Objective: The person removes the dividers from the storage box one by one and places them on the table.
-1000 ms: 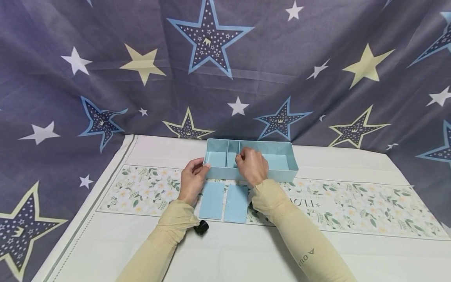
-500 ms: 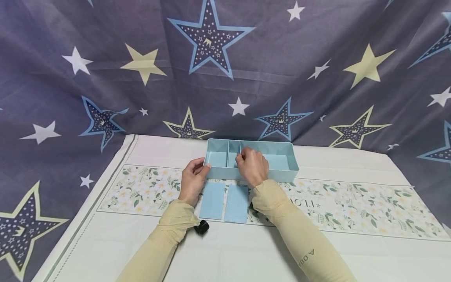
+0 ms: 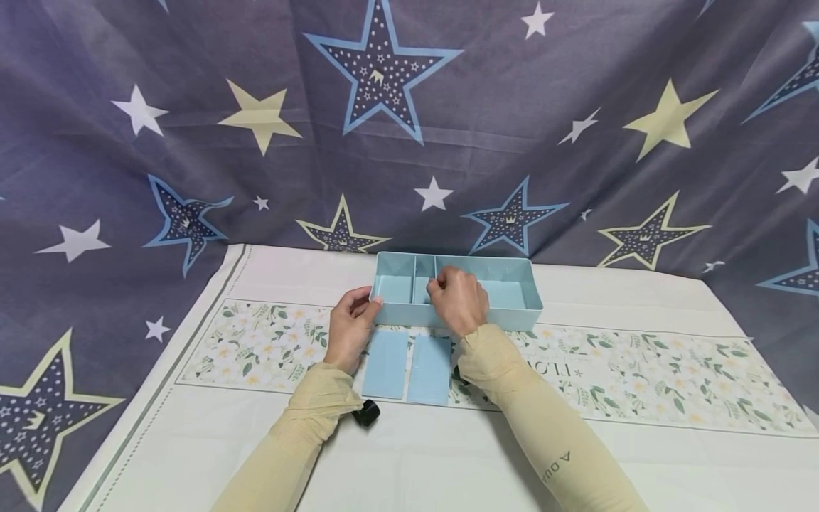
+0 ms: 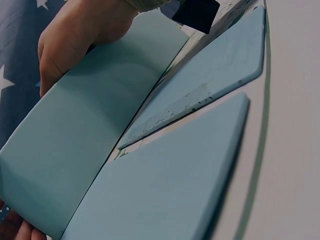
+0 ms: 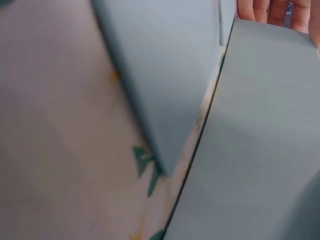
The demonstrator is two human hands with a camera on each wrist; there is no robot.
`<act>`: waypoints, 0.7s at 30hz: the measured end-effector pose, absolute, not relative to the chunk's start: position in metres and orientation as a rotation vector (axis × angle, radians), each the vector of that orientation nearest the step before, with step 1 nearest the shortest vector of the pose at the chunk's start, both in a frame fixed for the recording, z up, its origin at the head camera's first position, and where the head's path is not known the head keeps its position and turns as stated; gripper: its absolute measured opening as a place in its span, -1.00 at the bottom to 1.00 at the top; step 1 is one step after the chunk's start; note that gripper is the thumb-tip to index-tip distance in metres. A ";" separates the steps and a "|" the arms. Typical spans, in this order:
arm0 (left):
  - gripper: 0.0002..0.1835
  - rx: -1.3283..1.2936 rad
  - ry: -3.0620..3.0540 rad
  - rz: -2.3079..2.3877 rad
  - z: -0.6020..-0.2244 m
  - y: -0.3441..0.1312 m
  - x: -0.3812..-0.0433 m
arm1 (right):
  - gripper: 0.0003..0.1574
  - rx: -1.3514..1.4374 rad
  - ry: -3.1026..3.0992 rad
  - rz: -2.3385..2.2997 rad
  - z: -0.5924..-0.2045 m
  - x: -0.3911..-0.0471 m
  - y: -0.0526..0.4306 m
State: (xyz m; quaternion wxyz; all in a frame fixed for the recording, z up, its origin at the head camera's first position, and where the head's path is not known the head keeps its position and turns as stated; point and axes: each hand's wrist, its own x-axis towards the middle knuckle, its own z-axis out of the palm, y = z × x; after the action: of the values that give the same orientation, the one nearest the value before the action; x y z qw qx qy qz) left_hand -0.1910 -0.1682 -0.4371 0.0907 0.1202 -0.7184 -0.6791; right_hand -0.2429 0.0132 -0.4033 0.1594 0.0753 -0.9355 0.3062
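A light blue storage box [image 3: 512, 318] with upright dividers stands lengthwise at the back of the table. My left hand [image 3: 348, 327] holds its left end, thumb near the front corner and fingers round the side. My right hand [image 3: 462, 302] reaches over the front wall, fingers curled at the right-hand divider [image 3: 436, 264], which they seem to pinch; the fingertips are hidden. The left divider [image 3: 413, 281] stands untouched. In front of the box lie two flat light blue panels, a left panel [image 3: 385, 364] and a right panel [image 3: 429, 370], side by side with a narrow gap.
A white tablecloth [image 3: 422, 462] with a floral band [image 3: 646, 377] covers the table. Behind the box hangs a dark curtain [image 3: 448, 92] printed with stars. A small black device [image 3: 367, 412] sits at the left wrist, close to the left panel.
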 end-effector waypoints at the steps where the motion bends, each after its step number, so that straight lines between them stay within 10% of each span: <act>1: -0.63 0.360 -2.136 -2.017 -0.437 -0.168 -0.191 | -0.75 0.214 -2.673 0.875 -0.403 -0.243 0.013; 21: -0.60 0.349 -2.129 -2.035 -0.437 -0.169 -0.191 | -0.80 0.183 -2.584 0.961 -0.403 -0.244 0.013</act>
State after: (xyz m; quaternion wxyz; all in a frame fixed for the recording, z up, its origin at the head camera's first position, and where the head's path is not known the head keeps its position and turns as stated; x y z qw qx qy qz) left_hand -0.1908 -0.1693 -0.4370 0.0880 0.1173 -0.7150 -0.6835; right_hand -0.2436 0.0134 -0.4031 0.1883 0.0650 -0.9185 0.3416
